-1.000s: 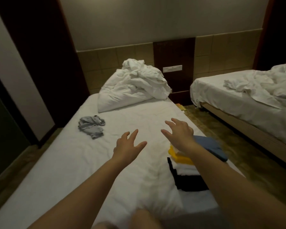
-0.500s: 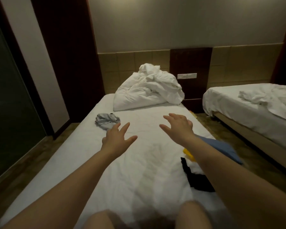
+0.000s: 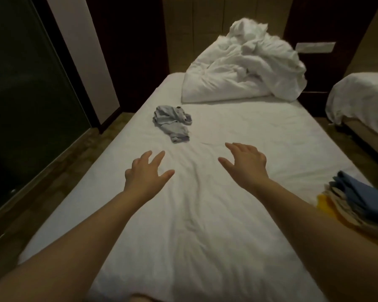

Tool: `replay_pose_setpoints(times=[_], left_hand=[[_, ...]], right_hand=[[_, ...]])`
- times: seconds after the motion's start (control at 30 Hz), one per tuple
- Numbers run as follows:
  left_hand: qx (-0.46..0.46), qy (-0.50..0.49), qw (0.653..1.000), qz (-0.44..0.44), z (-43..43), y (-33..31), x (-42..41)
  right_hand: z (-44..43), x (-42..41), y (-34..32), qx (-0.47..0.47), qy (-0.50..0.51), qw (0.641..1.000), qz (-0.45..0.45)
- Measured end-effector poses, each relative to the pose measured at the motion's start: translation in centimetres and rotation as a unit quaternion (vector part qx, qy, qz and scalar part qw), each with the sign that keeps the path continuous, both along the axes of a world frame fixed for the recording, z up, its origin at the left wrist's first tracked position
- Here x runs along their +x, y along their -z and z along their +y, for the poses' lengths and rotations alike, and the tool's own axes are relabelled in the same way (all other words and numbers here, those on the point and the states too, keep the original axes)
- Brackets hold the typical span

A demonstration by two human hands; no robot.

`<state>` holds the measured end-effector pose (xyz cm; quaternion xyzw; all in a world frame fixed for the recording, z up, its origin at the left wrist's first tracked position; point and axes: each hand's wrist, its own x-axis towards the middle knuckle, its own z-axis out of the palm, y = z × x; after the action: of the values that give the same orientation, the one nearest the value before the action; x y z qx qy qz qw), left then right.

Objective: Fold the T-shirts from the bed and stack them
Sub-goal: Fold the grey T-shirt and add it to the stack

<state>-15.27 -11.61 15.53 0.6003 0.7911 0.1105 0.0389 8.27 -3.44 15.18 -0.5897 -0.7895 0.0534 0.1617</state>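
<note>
A crumpled grey T-shirt [image 3: 172, 122] lies on the white bed [image 3: 205, 214], left of centre, a little past my fingertips. My left hand [image 3: 145, 173] and my right hand [image 3: 246, 162] reach out over the sheet with spread fingers, both holding nothing and apart from the shirt. A stack of folded T-shirts [image 3: 356, 201], blue on top with pale and yellow ones under it, sits at the bed's right edge beside my right forearm.
A rumpled white duvet [image 3: 244, 68] is heaped at the head of the bed. A second bed [image 3: 362, 99] stands to the right across a narrow strip of floor. A dark glass door [image 3: 22, 101] and floor lie to the left.
My view has moved forward and left along the bed. Both hands have stretched closer to the grey T-shirt. The folded stack has slid to the right edge of view.
</note>
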Motion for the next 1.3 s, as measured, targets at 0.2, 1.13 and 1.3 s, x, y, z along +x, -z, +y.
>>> replay_pose_setpoints(times=[0.2, 1.13, 1.3], left_hand=[[-0.039, -0.006, 0.999, 0.0, 10.7, 4.4, -3.3], [0.164, 0.044, 0.984, -0.059, 42.3, 26.1, -12.9], [0.138, 0.046, 0.981, -0.13, 41.5, 24.3, -12.3]], right_hand=[[11.0, -6.4, 3.9, -0.056, -0.031, 0.998, 0.01], [39.8, -20.3, 25.8, -0.009, -0.054, 0.99, 0.131], [38.6, -19.7, 23.3, -0.103, -0.048, 0.971, 0.21]])
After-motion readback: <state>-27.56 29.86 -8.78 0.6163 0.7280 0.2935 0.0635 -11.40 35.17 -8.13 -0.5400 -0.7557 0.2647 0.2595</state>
